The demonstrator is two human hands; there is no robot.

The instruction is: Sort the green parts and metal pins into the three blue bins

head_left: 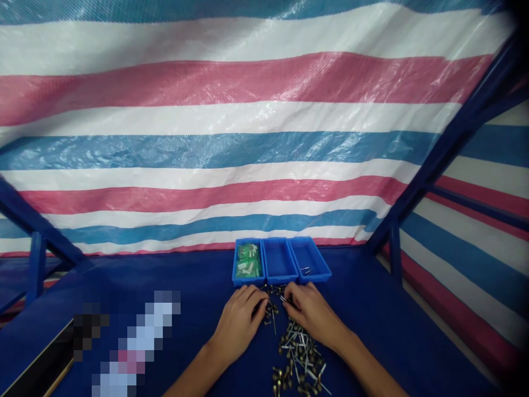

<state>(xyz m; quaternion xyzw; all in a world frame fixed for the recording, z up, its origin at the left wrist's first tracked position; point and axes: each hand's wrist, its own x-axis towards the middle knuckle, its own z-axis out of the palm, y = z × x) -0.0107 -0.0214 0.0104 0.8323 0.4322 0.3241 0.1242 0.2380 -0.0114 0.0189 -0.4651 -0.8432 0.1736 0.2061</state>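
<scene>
Just in front of the middle tray: two hands among loose metal fasteners

From my distant seat, I'm watching the fasteners lying on the near side of the middle tray, a few between the hands and a tangled heap further toward me, slightly right. The right hand is pinching a slim metal piece in its grip, to the near right of that tray. The left hand is curling its thumb toward its fingers on the near left; I can't tell whether its grip is holding anything.

I'm worrying most about the right wrist, which is hanging over the heap: a low sweep could be scattering it. Tangled shanks could be dragging neighbours along. Both sets of fingertips are working close to the middle tray's front wall, so a forward nudge could be shoving it.

For room, the left tray and right tray are hemming in the middle one, and a striped sheet is hanging behind. Wider worktop is stretching out on both sides, toward a slanted frame bar far right. The near edge is falling outside my view.
</scene>
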